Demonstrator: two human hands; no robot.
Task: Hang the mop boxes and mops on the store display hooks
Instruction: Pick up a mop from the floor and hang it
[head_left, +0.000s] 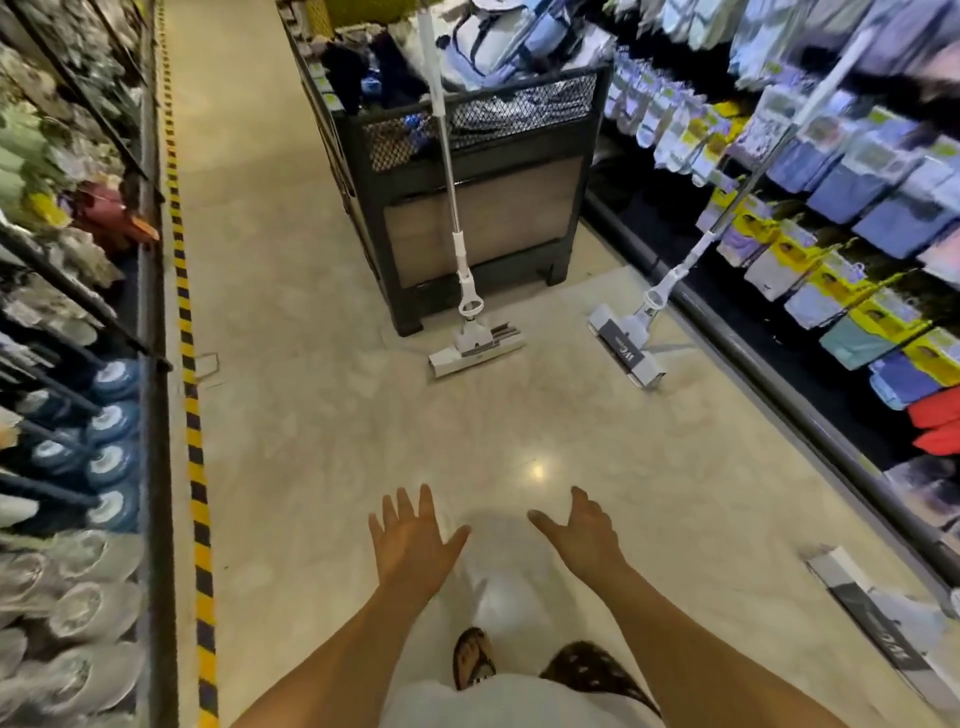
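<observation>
Mop (631, 327) handle top in blur

You see two mops: bin-side mop (474, 340), shelf-side mop (631, 332) — one mop box (852, 587), one bin (483, 218) — two hands: left hand (410, 540), right hand (584, 535).

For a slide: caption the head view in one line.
Open left hand and right hand face one mop leaning on the bin, a second mop on shelving.

The mop head (625, 355) on the floor by the right shelf has white letters like "IVC".
</observation>
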